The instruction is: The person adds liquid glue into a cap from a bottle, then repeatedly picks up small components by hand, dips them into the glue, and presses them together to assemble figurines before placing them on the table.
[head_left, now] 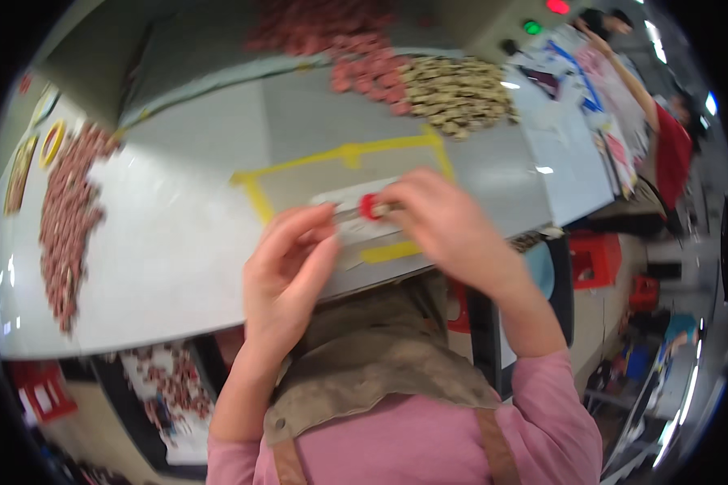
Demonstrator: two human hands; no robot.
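Note:
A small white block point(327, 198) lies on the table inside a yellow tape outline point(299, 166). On it is a red round piece point(369, 207). My right hand point(445, 230) comes from the right, thumb and fingers pinched around a small beige piece point(386, 208) against the red piece. My left hand point(287, 263) is at the block's left end, fingers curled with thumb and index finger close to it. Blur hides what its fingertips grip.
Pink pieces point(368, 69) and beige pieces point(457, 93) are heaped at the far side. A reddish-brown pile point(73, 222) spreads at the left, beside a yellow tape roll point(52, 142). Red stools point(594, 259) stand below right. Another person in red point(671, 153) works at the far right.

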